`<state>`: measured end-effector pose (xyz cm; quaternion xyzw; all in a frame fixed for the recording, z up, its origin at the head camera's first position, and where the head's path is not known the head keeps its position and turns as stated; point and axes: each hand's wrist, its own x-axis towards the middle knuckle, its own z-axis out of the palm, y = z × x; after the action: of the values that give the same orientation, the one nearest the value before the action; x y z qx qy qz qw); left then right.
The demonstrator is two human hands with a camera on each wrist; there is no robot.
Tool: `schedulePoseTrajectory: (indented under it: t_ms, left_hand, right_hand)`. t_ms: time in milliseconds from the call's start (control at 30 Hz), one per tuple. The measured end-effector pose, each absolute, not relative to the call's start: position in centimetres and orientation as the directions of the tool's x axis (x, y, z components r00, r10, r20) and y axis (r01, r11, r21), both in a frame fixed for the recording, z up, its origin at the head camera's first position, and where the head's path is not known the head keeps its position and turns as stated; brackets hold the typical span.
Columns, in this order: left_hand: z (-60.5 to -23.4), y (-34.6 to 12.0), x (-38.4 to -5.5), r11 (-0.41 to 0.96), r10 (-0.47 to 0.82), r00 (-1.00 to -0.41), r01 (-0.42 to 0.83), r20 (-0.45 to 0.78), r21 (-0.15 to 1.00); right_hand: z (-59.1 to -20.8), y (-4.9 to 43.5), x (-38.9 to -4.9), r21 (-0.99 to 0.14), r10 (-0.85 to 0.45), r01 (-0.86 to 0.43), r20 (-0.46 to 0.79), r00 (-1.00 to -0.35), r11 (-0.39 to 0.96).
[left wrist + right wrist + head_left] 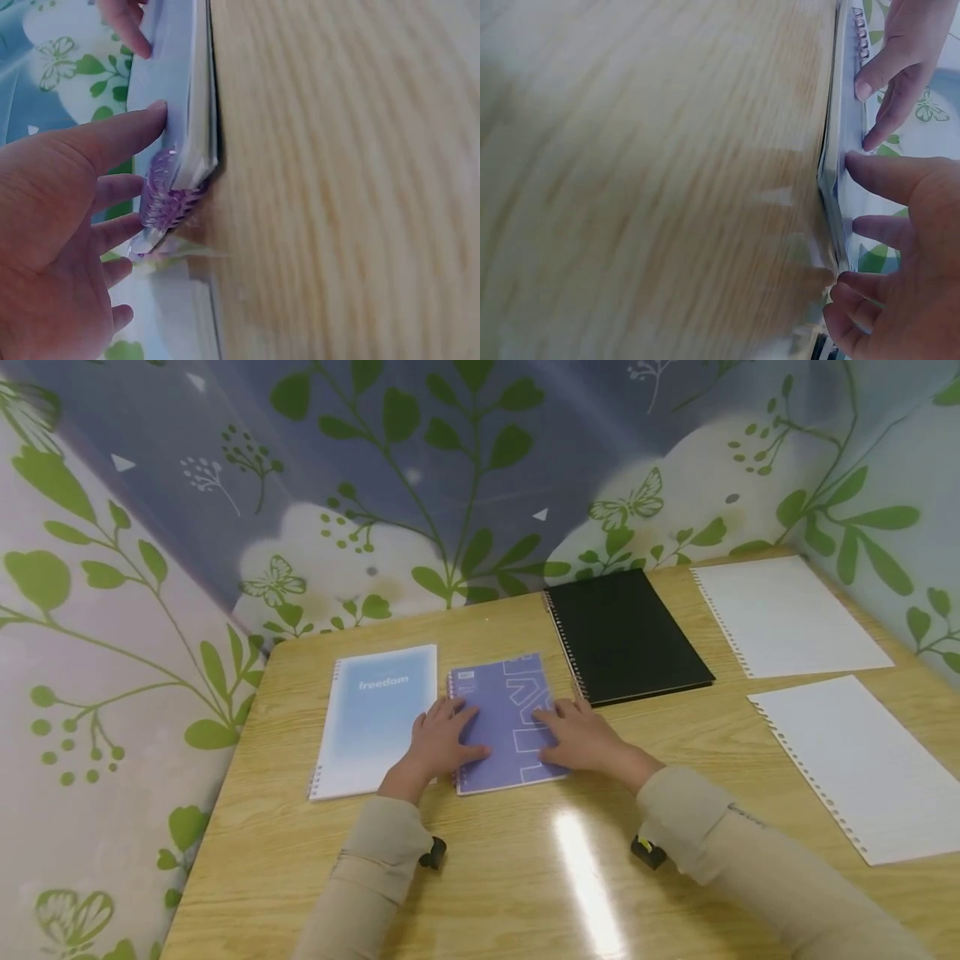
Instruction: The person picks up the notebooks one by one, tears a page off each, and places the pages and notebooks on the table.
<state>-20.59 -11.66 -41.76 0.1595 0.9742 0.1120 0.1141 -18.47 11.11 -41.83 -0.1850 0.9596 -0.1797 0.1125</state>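
A purple spiral notebook (pixel 498 718) with white outlined lettering lies closed on the wooden table, its coil on the left. My left hand (pixel 438 739) rests over the coil side, thumb and forefinger on the cover. From the left wrist view, that hand (pixel 60 217) has its fingers spread along the purple coil (pixel 169 195). My right hand (pixel 585 737) touches the cover's right edge with thumb and forefinger. In the right wrist view the other fingers of this hand (pixel 907 247) reach past the notebook's edge.
A blue and white "freedom" spiral notebook (pixel 375 718) lies close on the left. Right of the purple one are a black spiral notebook (pixel 630 635) and two loose white punched sheets (pixel 787 618). A patterned wall (pixel 420 468) borders the table (pixel 495 893).
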Motion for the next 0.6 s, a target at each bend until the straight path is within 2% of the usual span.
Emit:
schedulePoseTrajectory:
  t_ms: [167,433,600]
  left_hand:
    - [-41.6,-12.4,-20.6,0.932,0.320,-0.928,0.273,-0.190,0.238]
    - [-41.2,-12.7,-20.6,0.932,0.302,-0.927,0.237,-0.223,0.275]
    - [-41.2,-12.2,-20.7,0.920,0.309,-0.936,0.250,-0.167,0.301]
  right_hand:
    - [-42.0,10.6,-18.6,-0.362,-0.407,-0.328,-0.168,-0.898,0.873]
    - [-42.2,10.0,-19.0,-0.318,-0.408,-0.333,-0.206,-0.889,0.888]
    - [-41.8,11.4,-19.5,-0.379,-0.409,-0.338,-0.122,-0.904,0.862]
